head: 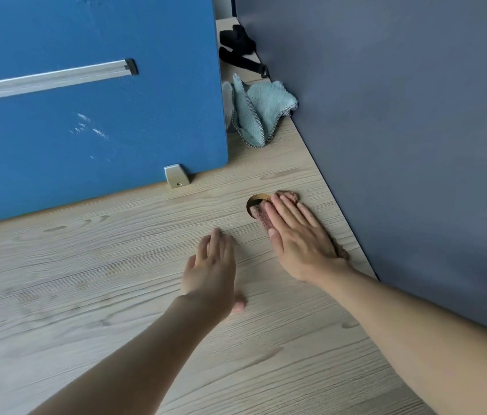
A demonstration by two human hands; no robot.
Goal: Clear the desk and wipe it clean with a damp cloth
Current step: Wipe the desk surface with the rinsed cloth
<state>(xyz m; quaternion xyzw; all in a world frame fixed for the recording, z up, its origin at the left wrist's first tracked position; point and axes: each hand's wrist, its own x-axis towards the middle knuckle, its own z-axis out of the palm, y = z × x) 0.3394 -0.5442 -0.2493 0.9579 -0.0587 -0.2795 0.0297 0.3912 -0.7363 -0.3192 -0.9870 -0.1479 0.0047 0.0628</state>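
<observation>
Brown cloth (260,215) sits at the tabletop (116,280) right edge by the grey partition (401,145), overlapping the cable hole (255,200). Right hand (299,238) presses it flat, fingers straight and close together. Left hand (211,271) is flat on the wood, fingers loosely together, holding nothing. Best to keep even palm pressure and sweep away from the hole so the cloth doesn't snag.

Blue divider (86,130); grey divider (401,145); black strap (240,52)
</observation>
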